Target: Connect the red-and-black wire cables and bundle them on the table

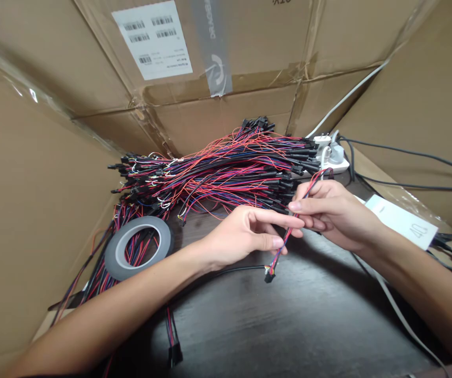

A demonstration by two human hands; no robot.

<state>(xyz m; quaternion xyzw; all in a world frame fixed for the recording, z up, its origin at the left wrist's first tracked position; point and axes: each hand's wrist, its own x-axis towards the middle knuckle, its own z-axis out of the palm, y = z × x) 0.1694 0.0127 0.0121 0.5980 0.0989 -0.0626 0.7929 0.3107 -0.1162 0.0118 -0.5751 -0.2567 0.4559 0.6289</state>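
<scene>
My left hand (255,231) pinches a bundle of thin red, blue and black wires, a wire harness (288,237), between thumb and fingers. From its lower end hangs a small black connector (269,275) with white and yellow wire ends beside it. Just to the right and a little higher, my right hand (328,210) grips the same harness, its wires rising past the fingertips towards the power strip. A black cable runs left from the connector and passes behind my left forearm. Part of the harness is hidden by my fingers.
Behind my hands lies a large pile of wire harnesses (218,168). A grey tape roll (139,248) rests on more wires at left. At right are a white power strip (338,165) and a white box (401,220). Cardboard walls (249,47) enclose the dark table (308,320).
</scene>
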